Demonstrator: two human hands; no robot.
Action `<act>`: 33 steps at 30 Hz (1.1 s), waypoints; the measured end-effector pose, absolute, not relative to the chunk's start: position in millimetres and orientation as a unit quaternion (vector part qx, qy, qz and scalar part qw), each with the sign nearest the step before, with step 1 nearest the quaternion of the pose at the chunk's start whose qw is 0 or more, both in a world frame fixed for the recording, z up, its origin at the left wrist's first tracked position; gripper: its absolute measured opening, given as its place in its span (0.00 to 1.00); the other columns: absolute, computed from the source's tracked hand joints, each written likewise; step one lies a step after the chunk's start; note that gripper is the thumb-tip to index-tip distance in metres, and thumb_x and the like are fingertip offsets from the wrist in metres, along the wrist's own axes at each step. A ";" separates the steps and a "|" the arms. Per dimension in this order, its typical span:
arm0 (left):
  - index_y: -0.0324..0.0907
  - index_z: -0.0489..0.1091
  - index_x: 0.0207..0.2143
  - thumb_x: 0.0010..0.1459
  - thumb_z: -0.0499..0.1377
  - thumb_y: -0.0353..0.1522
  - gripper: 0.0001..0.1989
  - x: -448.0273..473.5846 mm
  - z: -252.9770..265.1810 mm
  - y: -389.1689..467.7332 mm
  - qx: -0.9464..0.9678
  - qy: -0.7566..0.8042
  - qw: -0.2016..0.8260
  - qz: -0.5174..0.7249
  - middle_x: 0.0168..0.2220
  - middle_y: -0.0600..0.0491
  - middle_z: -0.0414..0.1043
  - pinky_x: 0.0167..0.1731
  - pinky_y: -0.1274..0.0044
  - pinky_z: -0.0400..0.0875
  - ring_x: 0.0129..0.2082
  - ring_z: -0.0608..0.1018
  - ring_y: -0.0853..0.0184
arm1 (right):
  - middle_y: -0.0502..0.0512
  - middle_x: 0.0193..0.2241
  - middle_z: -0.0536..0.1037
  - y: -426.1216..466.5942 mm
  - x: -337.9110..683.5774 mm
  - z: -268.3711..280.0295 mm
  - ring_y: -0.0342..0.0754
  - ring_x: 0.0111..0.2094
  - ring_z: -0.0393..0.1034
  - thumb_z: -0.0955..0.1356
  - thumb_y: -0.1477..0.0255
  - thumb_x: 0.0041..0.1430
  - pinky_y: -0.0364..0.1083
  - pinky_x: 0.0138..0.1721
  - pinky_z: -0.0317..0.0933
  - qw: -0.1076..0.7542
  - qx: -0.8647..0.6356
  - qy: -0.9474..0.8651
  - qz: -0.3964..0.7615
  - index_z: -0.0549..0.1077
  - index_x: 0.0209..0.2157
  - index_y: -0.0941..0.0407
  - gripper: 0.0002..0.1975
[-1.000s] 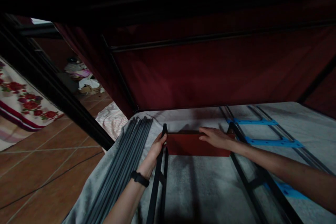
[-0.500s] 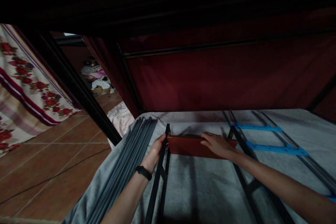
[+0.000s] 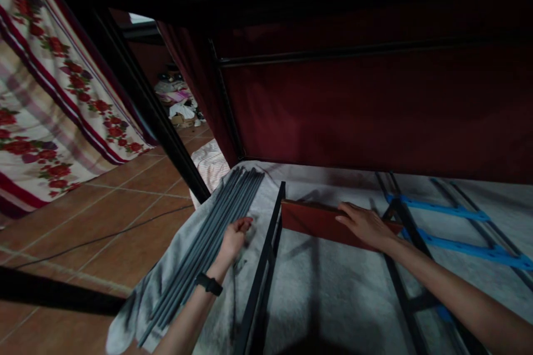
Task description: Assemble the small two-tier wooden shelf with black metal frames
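Observation:
My right hand (image 3: 367, 226) rests over the top edge of a reddish-brown board (image 3: 310, 223), with its fingers curled around that edge. The board stands on edge between two black metal side frames. Its left end meets the left black frame (image 3: 266, 255). My left hand (image 3: 234, 239), with a dark band on the wrist, hovers between that frame and a bundle of grey rods (image 3: 216, 222). Its fingers are curled and pressed together, and whatever they may hold is hidden.
Blue plastic crosspieces (image 3: 466, 247) on dark tubes lie at the right on a grey blanket (image 3: 333, 288). Behind it hangs a dark red curtain (image 3: 353, 116). A black post (image 3: 154, 111) rises at the left. A cable (image 3: 108, 233) crosses the tiled floor. Dark bars hang overhead.
My left hand has let go of the black frame's upper end and moved left and down toward the rods. My right hand stays on the board. The view has shifted left and down.

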State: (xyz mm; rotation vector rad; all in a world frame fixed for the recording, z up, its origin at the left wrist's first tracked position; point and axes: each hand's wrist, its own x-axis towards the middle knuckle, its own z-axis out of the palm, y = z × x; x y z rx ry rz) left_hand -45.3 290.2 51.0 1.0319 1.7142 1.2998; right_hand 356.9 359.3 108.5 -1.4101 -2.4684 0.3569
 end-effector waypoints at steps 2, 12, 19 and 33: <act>0.43 0.79 0.28 0.45 0.66 0.39 0.09 -68.1 37.2 263.6 0.428 0.702 0.321 0.470 0.29 0.50 0.79 0.41 0.69 0.72 0.34 0.79 0.58 | 0.56 0.42 0.81 359.8 358.2 106.5 0.56 0.42 0.78 0.59 0.63 0.72 0.50 0.41 0.65 0.136 -0.490 -0.853 0.119 0.71 0.44 0.51 0.12; 0.46 0.73 0.25 0.51 0.63 0.36 0.05 -67.0 6.8 195.0 0.542 0.746 0.195 0.334 0.32 0.47 0.77 0.48 0.65 0.72 0.38 0.79 0.55 | 0.59 0.44 0.82 360.2 361.0 104.3 0.58 0.41 0.80 0.58 0.59 0.72 0.51 0.37 0.66 0.102 -0.507 -0.852 0.084 0.71 0.46 0.51 0.16; 0.46 0.71 0.29 0.54 0.61 0.37 0.05 -62.0 24.9 205.0 0.500 0.785 0.176 0.321 0.30 0.50 0.75 0.39 0.70 0.69 0.33 0.78 0.59 | 0.59 0.43 0.82 355.6 353.6 114.9 0.56 0.42 0.80 0.60 0.63 0.72 0.50 0.41 0.66 0.086 -0.522 -0.844 0.085 0.72 0.47 0.52 0.13; 0.41 0.75 0.26 0.47 0.63 0.32 0.03 10.7 86.7 344.1 0.469 0.555 0.367 0.581 0.24 0.55 0.72 0.30 0.77 0.66 0.26 0.72 0.69 | 0.53 0.41 0.82 358.9 364.1 104.4 0.55 0.40 0.80 0.60 0.58 0.72 0.50 0.39 0.68 0.134 -0.502 -0.846 0.119 0.71 0.44 0.48 0.13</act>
